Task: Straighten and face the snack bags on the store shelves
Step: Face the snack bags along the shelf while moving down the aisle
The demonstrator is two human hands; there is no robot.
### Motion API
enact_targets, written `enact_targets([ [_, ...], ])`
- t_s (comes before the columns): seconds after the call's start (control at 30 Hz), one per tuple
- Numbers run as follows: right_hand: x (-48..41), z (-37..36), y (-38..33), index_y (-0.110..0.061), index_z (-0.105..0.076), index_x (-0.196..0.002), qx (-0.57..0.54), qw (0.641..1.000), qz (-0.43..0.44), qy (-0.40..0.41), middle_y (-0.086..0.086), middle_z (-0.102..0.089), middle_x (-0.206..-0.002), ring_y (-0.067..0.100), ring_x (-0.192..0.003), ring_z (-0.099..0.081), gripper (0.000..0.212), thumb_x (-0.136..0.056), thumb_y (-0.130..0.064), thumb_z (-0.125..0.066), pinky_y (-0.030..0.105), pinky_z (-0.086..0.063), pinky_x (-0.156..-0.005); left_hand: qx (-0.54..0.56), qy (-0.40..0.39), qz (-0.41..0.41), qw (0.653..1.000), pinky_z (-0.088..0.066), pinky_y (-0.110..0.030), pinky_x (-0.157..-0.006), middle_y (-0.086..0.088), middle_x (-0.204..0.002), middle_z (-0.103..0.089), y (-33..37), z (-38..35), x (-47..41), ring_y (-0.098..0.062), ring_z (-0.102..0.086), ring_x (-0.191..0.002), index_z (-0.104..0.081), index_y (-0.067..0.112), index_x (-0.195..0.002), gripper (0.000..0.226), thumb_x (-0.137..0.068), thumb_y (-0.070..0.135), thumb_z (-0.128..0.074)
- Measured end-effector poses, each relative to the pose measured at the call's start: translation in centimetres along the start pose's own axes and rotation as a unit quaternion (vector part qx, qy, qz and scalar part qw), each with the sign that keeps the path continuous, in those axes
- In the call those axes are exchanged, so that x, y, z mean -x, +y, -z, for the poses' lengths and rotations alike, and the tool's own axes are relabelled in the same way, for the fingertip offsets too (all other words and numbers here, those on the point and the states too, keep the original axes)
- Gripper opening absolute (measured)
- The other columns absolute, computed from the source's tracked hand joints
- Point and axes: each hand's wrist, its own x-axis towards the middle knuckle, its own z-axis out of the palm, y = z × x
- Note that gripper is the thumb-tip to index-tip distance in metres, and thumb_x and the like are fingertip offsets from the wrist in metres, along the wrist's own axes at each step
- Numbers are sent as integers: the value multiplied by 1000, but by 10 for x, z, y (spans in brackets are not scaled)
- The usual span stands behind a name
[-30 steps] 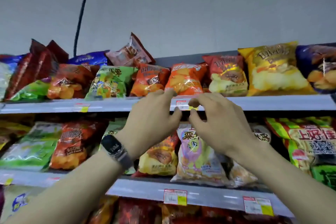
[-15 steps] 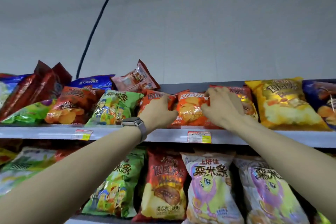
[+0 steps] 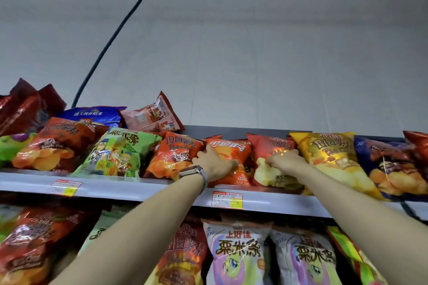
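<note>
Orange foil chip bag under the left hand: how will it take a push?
The orange foil chip bag looks puffed, so probably light and easily slid. Its glossy film likely dents under the left hand. Propped at a slant, it may topple.

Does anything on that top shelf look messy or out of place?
Yes. A pink bag lies tilted behind the front row, one corner sticking up instead of facing forward. At far left, dark red bags jut up at odd angles.
</note>
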Motion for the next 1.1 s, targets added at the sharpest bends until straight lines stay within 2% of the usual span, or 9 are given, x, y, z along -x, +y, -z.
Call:
enact_targets([
  [0.17,-8,-16,5,6,-6,-155,-9,999,-7,45,24,-45,-150,40,-135,-50,127,-73,-53,-82,43,-46,-108,5,6,53,999,-28,-52,-123,-21,-161,-38,-1,-8,-9,-46,-32,-149,-3,12,-165,144,-64,88,-73],
  [0.37,-13,-4,10,3,-7,-159,34,993,55,94,17,-58,-139,37,-126,-59,124,-76,-49,-83,37,-50,-92,19,53,5,998,-42,-56,-114,-15,-144,-56,5,1,-10,-41,-51,-135,-30,20,-153,112,-65,71,-79],
  [0.53,-18,3,9,6,-23,-150,35,993,57,96,20,-59,-135,38,-124,-59,107,-78,-46,-83,35,-48,-90,154,111,-14,982,-55,-42,-99,-15,-137,-61,7,26,-17,-37,-62,-121,-39,10,-149,80,-86,38,-79],
  [0.7,-18,-10,7,3,-20,-154,36,993,57,97,19,-60,-136,38,-124,-60,113,-75,-47,-84,35,-48,-88,152,80,-12,985,-55,-40,-99,-12,-135,-65,2,26,-25,-35,-64,-119,-55,5,-138,79,-82,53,-83],
  [0.8,-18,-15,6,3,-17,-155,39,992,64,101,19,-60,-136,39,-124,-59,117,-74,-46,-85,36,-48,-88,173,15,19,985,-56,-42,-99,-10,-131,-67,-3,26,-26,-33,-65,-116,-59,9,-136,100,-64,74,-82],
  [0.87,-17,-17,4,3,-15,-157,39,991,70,103,20,-58,-138,39,-126,-58,118,-75,-46,-85,37,-48,-90,165,-21,33,986,-50,-49,-109,-9,-144,-58,-4,24,-29,-36,-59,-128,-48,14,-148,133,-41,86,-80],
  [0.9,-17,-18,3,3,-14,-157,39,991,72,103,20,-58,-139,39,-126,-57,119,-75,-47,-85,37,-48,-91,164,-30,34,985,-48,-51,-112,-9,-151,-52,-4,22,-30,-37,-55,-134,-41,16,-153,138,-41,85,-82],
  [1.0,-17,-18,0,3,-19,-155,36,991,74,106,21,-57,-139,40,-126,-57,116,-75,-47,-86,35,-46,-87,181,-24,24,983,-49,-50,-112,-11,-152,-50,-4,20,-31,-35,-55,-135,-32,12,-156,118,-67,65,-89],
  [1.1,-17,-18,-4,2,-28,-149,20,992,63,108,21,-56,-138,41,-125,-57,107,-74,-48,-86,36,-45,-86,190,23,6,982,-56,-46,-103,-9,-138,-62,-6,28,-39,-33,-64,-123,-45,11,-145,99,-70,56,-92],
])
